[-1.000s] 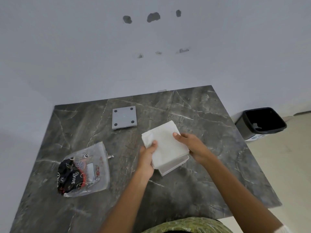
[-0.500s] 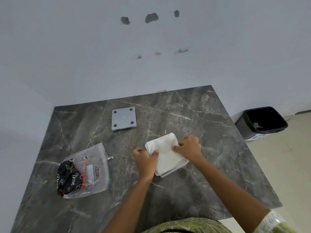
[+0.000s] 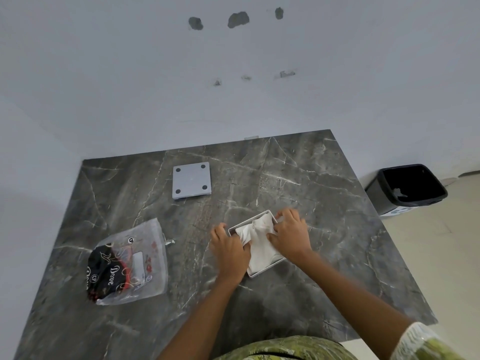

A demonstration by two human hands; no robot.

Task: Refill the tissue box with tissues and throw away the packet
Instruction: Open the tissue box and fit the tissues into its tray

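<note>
Both hands press the crumpled white tissues into the square white tissue box: left hand and right hand fingers flat, grasping nothing; clear plastic packet lies well left of the box.

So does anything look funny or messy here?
A bit. The tissues are crumpled and bulge over the near edge of the tissue box while both hands press them in. The box's grey square panel lies apart, farther back on the table. The wall has chipped patches.
</note>
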